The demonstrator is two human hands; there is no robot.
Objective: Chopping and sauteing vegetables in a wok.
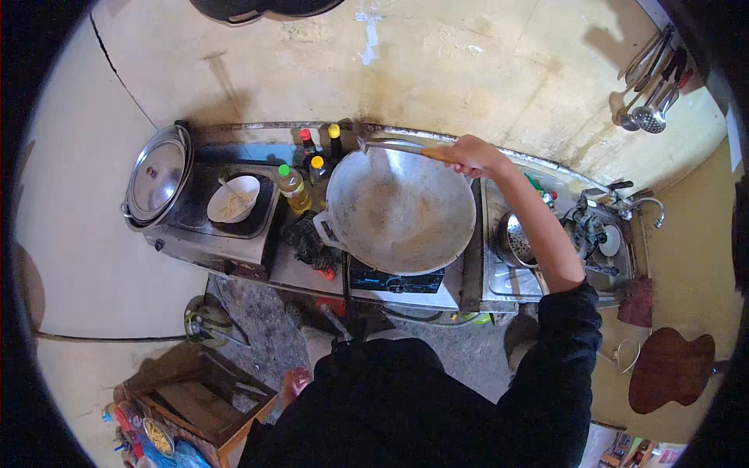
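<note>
My right hand (477, 157) grips the wooden handle of a metal wok turner (404, 147), held across the far rim of a large metal wok (398, 216). The turner's blade, at the left end, is blurred. The wok sits on a black Rinnai stove (398, 279), and its inner surface looks worn, with brownish patches. A loop handle (327, 230) sticks out on its left side. My left hand (297, 381) hangs low beside my body, away from the counter. It is partly hidden, and its finger pose is unclear.
Sauce and oil bottles (295, 188) and a dark cloth (309, 240) crowd the wok's left side. Farther left are a white bowl of food (234, 200) and a lidded pot (155, 172). At right, a sink (497, 281) holds a perforated pot (518, 240). Utensils (649, 117) hang on the wall.
</note>
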